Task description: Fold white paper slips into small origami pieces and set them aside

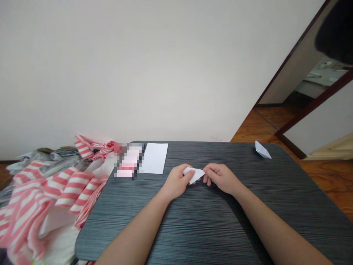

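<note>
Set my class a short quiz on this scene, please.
1. What do the left hand and right hand both touch?
2. True or false: the folded paper boat rests on the table.
3. Which hand is nearer the flat white sheet?

Key: 1. Folded white paper. 2. True. 3. Left.
</note>
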{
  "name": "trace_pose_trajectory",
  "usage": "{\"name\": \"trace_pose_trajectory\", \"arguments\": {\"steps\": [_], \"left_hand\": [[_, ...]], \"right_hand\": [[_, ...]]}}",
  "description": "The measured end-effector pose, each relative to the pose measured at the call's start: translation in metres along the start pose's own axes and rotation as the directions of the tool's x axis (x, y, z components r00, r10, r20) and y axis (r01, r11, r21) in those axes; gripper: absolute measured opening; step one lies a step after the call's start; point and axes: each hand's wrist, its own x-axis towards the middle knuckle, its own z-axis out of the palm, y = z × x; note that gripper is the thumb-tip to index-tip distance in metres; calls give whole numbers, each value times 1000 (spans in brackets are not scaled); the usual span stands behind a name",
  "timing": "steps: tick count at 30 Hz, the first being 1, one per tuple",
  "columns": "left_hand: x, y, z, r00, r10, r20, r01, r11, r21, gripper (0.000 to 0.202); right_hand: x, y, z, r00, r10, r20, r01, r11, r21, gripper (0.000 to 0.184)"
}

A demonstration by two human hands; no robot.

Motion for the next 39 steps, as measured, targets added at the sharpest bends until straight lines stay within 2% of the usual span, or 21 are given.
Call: {"name": "trace_pose_trajectory", "arguments": {"steps": [16,24,34,39], "left_hand": [[-2,5,0,1000,13,19,-12,1000,-10,29],[-2,7,-1,999,44,17,-45,994,102,30],[-3,9,-2,998,60,24,-63,989,130,31],[-4,9,-2,997,70,45,-75,987,143,31]], "right_hand": [[-2,0,0,999,-5,33,4,1000,29,29],[0,2,2,999,-3,55,0,999,45,26],[-1,-3,4,996,12,89,-18,998,66,26],[-1,-3,6,996,-3,86,1,1000,18,25]]}}
